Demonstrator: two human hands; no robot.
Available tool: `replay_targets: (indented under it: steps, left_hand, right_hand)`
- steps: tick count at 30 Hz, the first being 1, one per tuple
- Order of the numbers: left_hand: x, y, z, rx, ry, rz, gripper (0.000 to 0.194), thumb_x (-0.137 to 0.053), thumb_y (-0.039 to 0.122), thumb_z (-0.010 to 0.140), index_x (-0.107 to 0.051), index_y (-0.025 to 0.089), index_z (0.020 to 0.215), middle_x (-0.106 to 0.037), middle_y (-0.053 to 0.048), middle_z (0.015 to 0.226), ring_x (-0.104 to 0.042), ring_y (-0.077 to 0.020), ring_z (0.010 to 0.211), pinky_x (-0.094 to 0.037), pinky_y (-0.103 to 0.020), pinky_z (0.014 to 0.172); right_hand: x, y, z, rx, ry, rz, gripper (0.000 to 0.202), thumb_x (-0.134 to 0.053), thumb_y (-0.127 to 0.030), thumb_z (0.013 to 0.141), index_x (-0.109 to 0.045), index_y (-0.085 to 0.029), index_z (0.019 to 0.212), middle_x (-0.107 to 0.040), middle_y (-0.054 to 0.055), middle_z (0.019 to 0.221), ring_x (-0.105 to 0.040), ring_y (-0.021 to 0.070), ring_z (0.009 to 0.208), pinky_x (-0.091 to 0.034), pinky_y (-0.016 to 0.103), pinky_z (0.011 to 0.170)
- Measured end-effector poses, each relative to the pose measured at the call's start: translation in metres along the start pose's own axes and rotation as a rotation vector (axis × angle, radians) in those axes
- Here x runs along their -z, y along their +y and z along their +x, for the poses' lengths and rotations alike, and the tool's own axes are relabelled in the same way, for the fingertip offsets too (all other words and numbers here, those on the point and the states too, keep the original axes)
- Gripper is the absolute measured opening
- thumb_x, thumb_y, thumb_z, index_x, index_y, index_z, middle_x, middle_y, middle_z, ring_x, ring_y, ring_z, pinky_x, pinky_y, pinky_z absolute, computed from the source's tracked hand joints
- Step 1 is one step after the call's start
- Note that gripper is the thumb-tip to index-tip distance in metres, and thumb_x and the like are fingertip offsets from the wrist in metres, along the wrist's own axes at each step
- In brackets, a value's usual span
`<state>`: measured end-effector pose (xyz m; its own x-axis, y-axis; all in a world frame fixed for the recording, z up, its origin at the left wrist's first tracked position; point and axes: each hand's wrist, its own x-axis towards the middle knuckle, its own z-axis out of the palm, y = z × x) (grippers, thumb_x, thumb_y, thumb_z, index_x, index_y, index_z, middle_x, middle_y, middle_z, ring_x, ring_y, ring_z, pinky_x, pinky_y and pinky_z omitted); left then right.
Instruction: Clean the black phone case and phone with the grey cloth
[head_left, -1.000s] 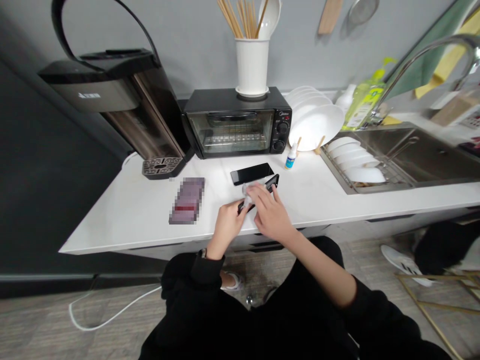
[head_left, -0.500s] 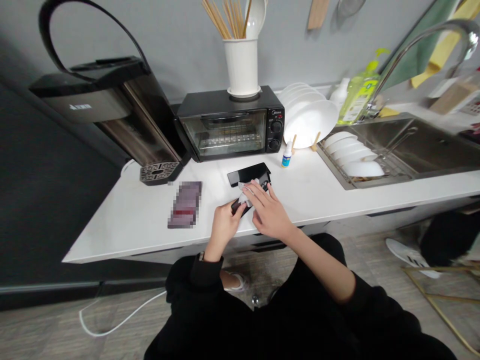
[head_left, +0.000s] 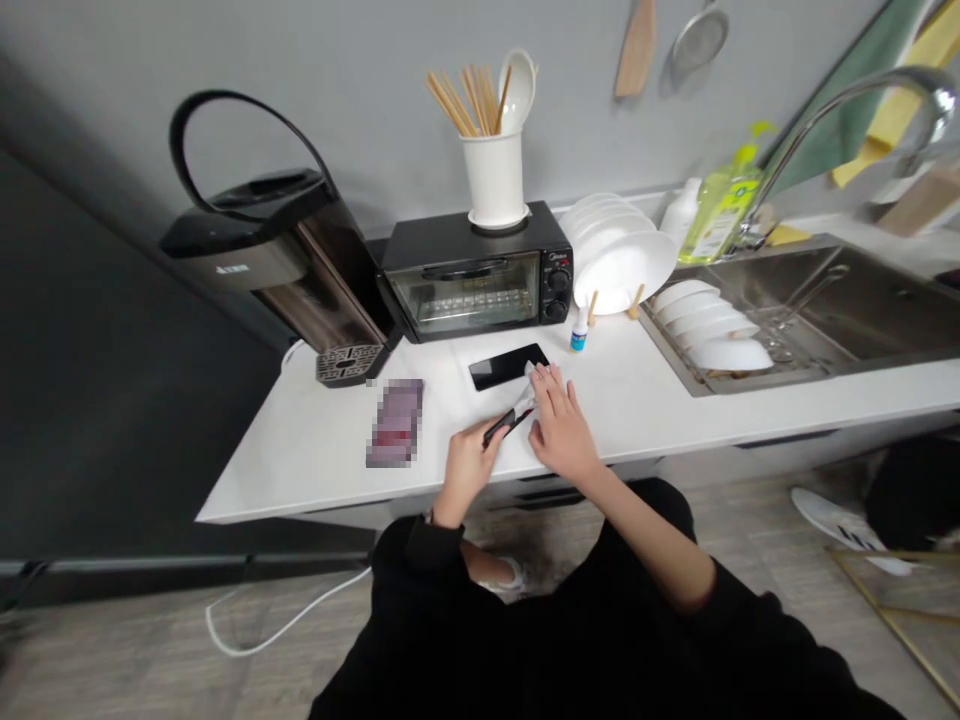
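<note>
Gripped at its near end by my left hand point(head_left: 469, 462) is a thin black phone case point(head_left: 498, 430), tilted almost edge-on above the counter. My right hand point(head_left: 564, 428) presses a crumpled white tissue point(head_left: 525, 400) against the far part of this case, its fingers stretched over the tissue and hiding much of both. Just beyond the hands, a black phone point(head_left: 508, 368) lies flat with its glossy side up. A small white bottle with a blue label point(head_left: 578, 331) stands behind my right hand.
A pixelated purplish flat item point(head_left: 395, 424) lies left on the white counter point(head_left: 292, 455). Behind stand a water dispenser point(head_left: 300, 270), a toaster oven point(head_left: 476, 275) topped by a utensil holder point(head_left: 495, 180), and racked plates point(head_left: 622, 265). The sink point(head_left: 840, 330) with bowls is right.
The case has turned to nearly edge-on and come away from over the phone, which now shows more fully. My right hand stays on the tissue. The whole view has shifted slightly.
</note>
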<state>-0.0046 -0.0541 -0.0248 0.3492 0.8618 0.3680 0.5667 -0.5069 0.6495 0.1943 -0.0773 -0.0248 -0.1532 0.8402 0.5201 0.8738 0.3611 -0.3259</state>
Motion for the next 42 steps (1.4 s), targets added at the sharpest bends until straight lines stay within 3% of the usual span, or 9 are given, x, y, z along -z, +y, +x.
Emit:
replay_targets:
  steps: [7,10,15,18,23,29,32,38,42]
  left_hand:
    - [0.001,-0.006,0.000,-0.020,-0.048,0.064,0.021,-0.058,0.015,0.097,-0.079,0.015,0.097,-0.083,-0.011,0.093,-0.080,-0.0245,0.085,-0.062,-0.033,0.083]
    - [-0.001,-0.007,-0.002,-0.033,-0.063,0.057,0.019,-0.060,0.012,0.095,-0.079,0.014,0.096,-0.083,-0.012,0.097,-0.080,-0.0259,0.090,-0.062,-0.035,0.087]
    - [-0.004,0.000,-0.001,-0.044,-0.049,-0.027,0.027,-0.058,0.027,0.104,-0.076,0.021,0.124,-0.080,-0.009,0.123,-0.078,-0.0233,0.110,-0.060,-0.034,0.100]
    - [-0.004,0.002,0.001,-0.026,-0.044,-0.011,0.028,-0.057,0.026,0.104,-0.076,0.022,0.125,-0.081,-0.008,0.120,-0.079,-0.0228,0.106,-0.060,-0.033,0.097]
    - [-0.005,-0.006,0.001,0.080,-0.073,0.091,0.022,-0.060,0.011,0.093,-0.079,0.014,0.083,-0.081,-0.012,0.081,-0.077,-0.0252,0.076,-0.059,-0.033,0.078]
    - [-0.004,0.000,0.002,0.044,-0.091,0.051,0.028,-0.058,0.031,0.105,-0.078,0.019,0.120,-0.082,-0.010,0.110,-0.078,-0.0233,0.097,-0.057,-0.031,0.092]
    - [-0.003,0.002,0.003,0.018,-0.081,0.021,0.030,-0.058,0.033,0.106,-0.076,0.019,0.125,-0.082,-0.010,0.115,-0.078,-0.0227,0.098,-0.057,-0.031,0.093]
    - [-0.007,-0.003,0.001,0.060,-0.088,0.091,0.017,-0.063,0.009,0.093,-0.079,0.014,0.091,-0.081,-0.011,0.090,-0.077,-0.0247,0.084,-0.058,-0.032,0.084]
    - [-0.009,0.001,0.000,0.042,-0.079,0.073,0.017,-0.064,0.019,0.099,-0.080,0.017,0.101,-0.083,-0.010,0.104,-0.079,-0.0246,0.096,-0.058,-0.031,0.090]
  right_hand:
    - [0.007,-0.033,-0.014,0.222,-0.194,0.072,0.084,-0.048,-0.011,0.086,-0.027,-0.011,0.167,-0.031,0.017,0.174,-0.015,0.0330,0.165,-0.021,0.065,0.130]
    - [0.014,-0.019,-0.015,0.326,-0.262,0.035,0.085,-0.047,-0.009,0.087,-0.025,-0.015,0.168,-0.036,0.015,0.172,-0.024,0.0298,0.163,-0.017,0.063,0.131]
    - [0.024,0.012,-0.003,0.019,-0.092,-0.055,0.089,-0.046,-0.007,0.085,-0.018,-0.012,0.169,-0.040,0.019,0.169,-0.024,0.0339,0.163,-0.020,0.067,0.129]
    - [0.019,-0.014,-0.005,-0.006,-0.091,-0.026,0.091,-0.047,-0.010,0.086,-0.012,-0.010,0.170,-0.032,0.019,0.173,-0.015,0.0371,0.165,-0.024,0.069,0.127]
    - [0.011,-0.056,-0.013,0.269,-0.267,0.064,0.085,-0.045,-0.012,0.090,-0.016,-0.014,0.170,-0.036,0.014,0.172,-0.023,0.0297,0.164,-0.015,0.062,0.133]
    - [0.017,-0.005,0.003,0.021,-0.132,0.001,0.081,-0.044,-0.008,0.085,-0.031,-0.012,0.165,-0.043,0.015,0.167,-0.025,0.0294,0.163,-0.012,0.060,0.133]
    - [0.017,-0.009,0.003,-0.083,-0.064,-0.009,0.076,-0.046,-0.012,0.085,-0.037,-0.008,0.160,-0.044,0.017,0.165,-0.020,0.0322,0.164,-0.014,0.061,0.132]
    - [0.010,-0.054,-0.013,0.184,-0.198,0.063,0.071,-0.043,-0.014,0.091,-0.035,-0.011,0.162,-0.044,0.015,0.167,-0.026,0.0283,0.162,-0.010,0.058,0.133]
    - [0.018,-0.017,-0.008,0.186,-0.176,-0.015,0.071,-0.042,-0.010,0.090,-0.039,-0.016,0.161,-0.050,0.014,0.162,-0.036,0.0284,0.158,-0.011,0.060,0.133]
